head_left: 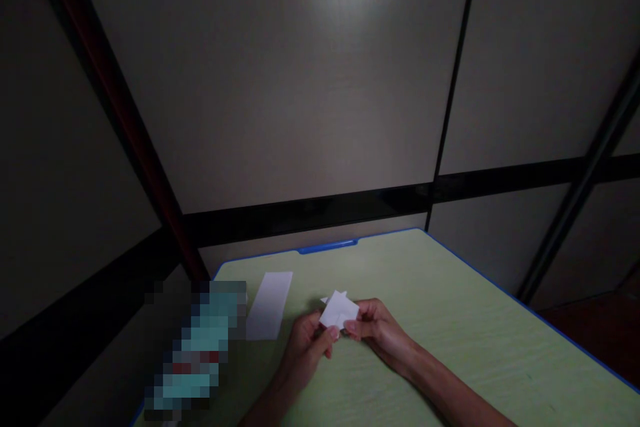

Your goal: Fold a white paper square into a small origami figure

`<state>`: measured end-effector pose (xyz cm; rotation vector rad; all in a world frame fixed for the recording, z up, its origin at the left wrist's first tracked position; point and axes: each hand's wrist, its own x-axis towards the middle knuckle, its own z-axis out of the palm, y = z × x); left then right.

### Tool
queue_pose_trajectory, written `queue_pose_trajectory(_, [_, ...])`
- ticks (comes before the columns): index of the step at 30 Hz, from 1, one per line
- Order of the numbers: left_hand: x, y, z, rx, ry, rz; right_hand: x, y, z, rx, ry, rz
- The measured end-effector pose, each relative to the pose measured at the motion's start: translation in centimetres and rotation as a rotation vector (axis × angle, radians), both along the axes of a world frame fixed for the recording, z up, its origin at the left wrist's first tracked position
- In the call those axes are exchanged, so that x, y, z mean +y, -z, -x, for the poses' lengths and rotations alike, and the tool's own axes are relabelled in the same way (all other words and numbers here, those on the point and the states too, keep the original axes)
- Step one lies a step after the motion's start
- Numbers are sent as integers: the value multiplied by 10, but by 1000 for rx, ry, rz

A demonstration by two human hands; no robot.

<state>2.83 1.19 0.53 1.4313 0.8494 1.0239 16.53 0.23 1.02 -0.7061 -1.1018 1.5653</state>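
Folded paper [340, 311], fingers [369, 307] probably beneath

The counter [450, 320] spreads out before the person, with the wall [310, 100] behind its far edge. On that edge, about midway along, sits a clip [327, 247]. The paper [340, 311] is between the two hands, over the near middle of the counter: the left hand [306, 341] is at its left side, the right hand [377, 330] at its right. A sheet [270, 307] lies on the counter, left of the paper and near the left hand. Just left of the sheet, a blurred item [197, 347] stretches along the counter's left edge. Floor [590, 327] lies beyond the right edge.
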Motion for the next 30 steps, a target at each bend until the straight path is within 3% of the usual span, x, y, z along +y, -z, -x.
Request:
queue_pose_trajectory(10, [2, 1, -4, -63, -91, 76, 1, -3, 1, 91, 57, 40])
queue_pose_trajectory(30, [0, 5, -5, 58, 2, 56, 4, 2, 0, 48, 207, 87])
